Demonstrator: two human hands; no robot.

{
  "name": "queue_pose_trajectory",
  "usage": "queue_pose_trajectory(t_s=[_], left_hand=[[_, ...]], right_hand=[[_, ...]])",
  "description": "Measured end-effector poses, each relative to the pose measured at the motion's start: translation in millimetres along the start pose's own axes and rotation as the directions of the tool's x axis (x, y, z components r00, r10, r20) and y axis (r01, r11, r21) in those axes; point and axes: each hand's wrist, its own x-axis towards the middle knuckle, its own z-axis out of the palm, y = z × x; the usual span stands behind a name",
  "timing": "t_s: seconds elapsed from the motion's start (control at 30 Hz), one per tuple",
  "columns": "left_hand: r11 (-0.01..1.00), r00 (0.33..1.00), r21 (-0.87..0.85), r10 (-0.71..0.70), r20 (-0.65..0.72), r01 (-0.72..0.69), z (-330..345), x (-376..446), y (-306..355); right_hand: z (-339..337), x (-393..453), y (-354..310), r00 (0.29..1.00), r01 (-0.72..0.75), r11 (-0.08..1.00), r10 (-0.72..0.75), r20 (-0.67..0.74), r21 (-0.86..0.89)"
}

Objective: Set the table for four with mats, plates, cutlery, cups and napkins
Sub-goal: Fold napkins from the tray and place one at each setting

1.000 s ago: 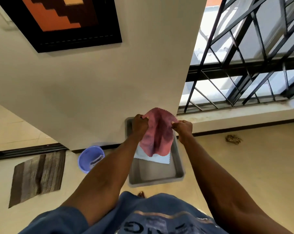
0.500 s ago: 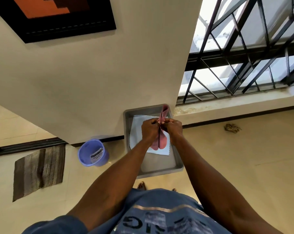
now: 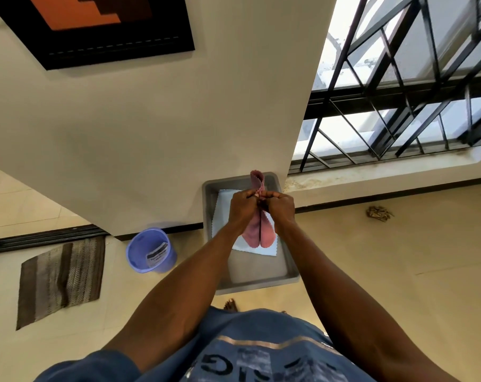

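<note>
Two hands meet above a grey tray (image 3: 289, 267) on the floor, both pinching one pink napkin (image 3: 257, 230). Left hand (image 3: 243, 206) and right hand (image 3: 281, 206) are side by side, nearly touching, fingers curled tight on the cloth's upper part — its scalloped top edge sticks up past the knuckles, and the rest hangs below in two lobes folded together. Under the napkin a white cloth (image 3: 264, 250) lies flat in the tray's far half. The tray sits against the foot of a cream wall (image 3: 151, 119). Left of it, near the wall, stands a lilac cup (image 3: 151, 250) with a label — apart from the tray. Further left a striped brown mat (image 3: 60, 279) lies on the tiles. A barred window (image 3: 399, 78) fills the upper right.
</note>
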Motion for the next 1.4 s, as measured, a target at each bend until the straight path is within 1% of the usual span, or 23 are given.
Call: queue_pose_trajectory(t_s=[0.1, 0.23, 0.33, 0.43, 0.47, 0.53, 0.6, 0.63, 0.77, 0.83, 0.9, 0.97, 1.03, 1.17, 1.27, 1.33, 1.4], left_hand=[[0.996, 0.999, -0.085, 0.007, 0.053, -0.002, -9, 2, 6], [0.989, 0.986, -0.129, 0.088, 0.140, -0.070, -22, 6, 9], [0.982, 0.977, -0.185, 0.078, 0.198, -0.041, -26, 10, 15], [0.981, 0.970, -0.188, 0.080, 0.230, -0.037, -34, 13, 24], [0.981, 0.974, -0.190, 0.071, 0.217, -0.030, -37, 16, 27], [0.984, 0.988, -0.178, 0.033, 0.150, -0.006, -44, 24, 32], [0.986, 0.994, -0.168, -0.003, 0.111, 0.022, -51, 32, 38], [0.982, 0.994, -0.185, -0.017, 0.104, 0.037, -54, 33, 41], [0.945, 0.996, -0.321, -0.046, 0.078, 0.068, -64, 37, 53], [0.917, 0.997, -0.395, -0.034, 0.068, 0.058, -71, 37, 63], [0.912, 0.998, -0.409, 0.003, 0.060, 0.022, -78, 39, 74], [0.919, 0.998, -0.395, 0.034, 0.054, -0.010, -84, 41, 85], [0.933, 0.996, -0.353, 0.081, 0.026, -0.067, -92, 45, 95], [0.966, 0.978, -0.156, 0.198, -0.068, -0.206, -110, 54, 102], [0.950, 0.938, -0.042, 0.298, -0.179, -0.310, -119, 63, 101], [0.936, 0.909, -0.024, 0.334, -0.249, -0.350, -122, 67, 105], [0.924, 0.900, -0.083, 0.338, -0.275, -0.373, -123, 68, 116]], right_hand=[[2, 0, -5, 1.000, -0.025, 1.000, 0.025, 0.013, -0.015], [0, -2, -14, 0.996, -0.060, 0.998, 0.060, 0.062, -0.006], [-1, -3, -20, 0.990, -0.085, 0.996, 0.081, 0.119, 0.030], [-4, 0, -24, 0.982, -0.042, 0.999, 0.039, 0.183, 0.014], [-6, 2, -24, 0.985, -0.031, 0.999, 0.024, 0.170, 0.039], [-11, 3, -26, 0.995, -0.046, 0.991, 0.033, 0.099, 0.125], [-15, 7, -30, 0.999, -0.031, 0.994, 0.027, 0.042, 0.108], [-16, 9, -35, 0.999, -0.014, 0.997, 0.011, 0.038, 0.073], [-16, 24, -57, 0.990, 0.009, 0.999, -0.005, 0.138, -0.031], [-16, 25, -70, 0.975, 0.031, 0.999, -0.021, 0.219, -0.044], [-13, 24, -82, 0.946, 0.064, 0.996, -0.040, 0.321, -0.063], [-10, 27, -87, 0.934, 0.083, 0.995, -0.055, 0.353, -0.064], [-7, 33, -92, 0.943, 0.109, 0.993, -0.087, 0.321, -0.048], [-4, 35, -107, 0.954, 0.192, 0.980, -0.174, 0.245, -0.050], [0, 31, -119, 0.961, 0.257, 0.964, -0.248, 0.124, -0.066], [2, 32, -123, 0.953, 0.301, 0.952, -0.299, 0.047, -0.059], [4, 33, -129, 0.929, 0.371, 0.925, -0.370, 0.025, -0.080]])
